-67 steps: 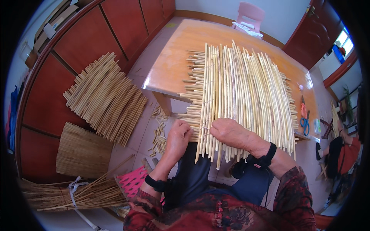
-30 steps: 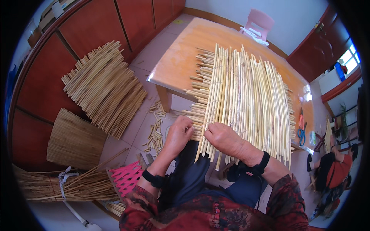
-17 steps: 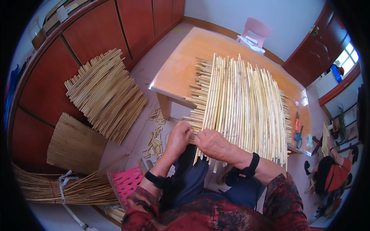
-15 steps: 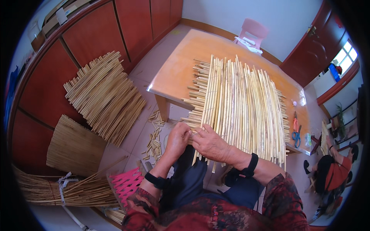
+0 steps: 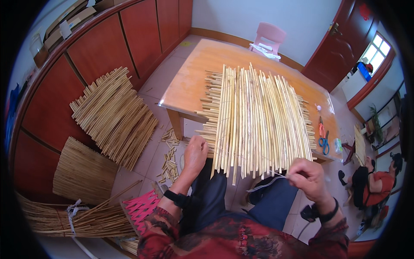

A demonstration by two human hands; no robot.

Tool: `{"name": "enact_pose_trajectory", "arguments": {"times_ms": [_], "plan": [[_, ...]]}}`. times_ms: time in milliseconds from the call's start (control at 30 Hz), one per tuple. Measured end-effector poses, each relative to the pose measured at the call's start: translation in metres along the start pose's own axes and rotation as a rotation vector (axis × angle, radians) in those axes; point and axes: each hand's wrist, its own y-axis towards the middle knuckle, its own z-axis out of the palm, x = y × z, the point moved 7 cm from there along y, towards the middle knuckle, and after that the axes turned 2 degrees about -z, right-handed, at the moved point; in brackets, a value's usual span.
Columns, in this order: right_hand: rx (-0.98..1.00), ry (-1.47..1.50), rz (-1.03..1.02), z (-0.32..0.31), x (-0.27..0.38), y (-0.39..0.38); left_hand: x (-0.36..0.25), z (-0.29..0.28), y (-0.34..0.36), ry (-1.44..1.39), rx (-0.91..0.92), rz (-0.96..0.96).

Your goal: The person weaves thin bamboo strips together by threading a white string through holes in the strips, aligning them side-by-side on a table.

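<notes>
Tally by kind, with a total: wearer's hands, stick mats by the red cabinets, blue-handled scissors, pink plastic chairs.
Wearer's hands: 2
Stick mats by the red cabinets: 2
Blue-handled scissors: 1
Pink plastic chair: 1
Total: 6

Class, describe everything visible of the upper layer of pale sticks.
The upper layer is pale yellow, wood-like sticks side by side, ends uneven. It lies over crosswise sticks, near ends overhanging the table. A pale strand runs from the right hand toward its near edge; the left hand is near its left side.
</notes>
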Motion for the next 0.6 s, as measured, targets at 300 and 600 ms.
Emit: {"name": "enact_pose_trajectory", "arguments": {"times_ms": [300, 600], "plan": [[-0.183, 0.349, 0.333, 0.046, -0.089, -0.086, -0.019, 0.023, 0.003, 0.345, 0.182, 0.131], [-0.441, 0.227, 0.359, -0.010, -0.075, -0.097, -0.029, 0.024, 0.012, 0.173, 0.405, 0.178]]}}
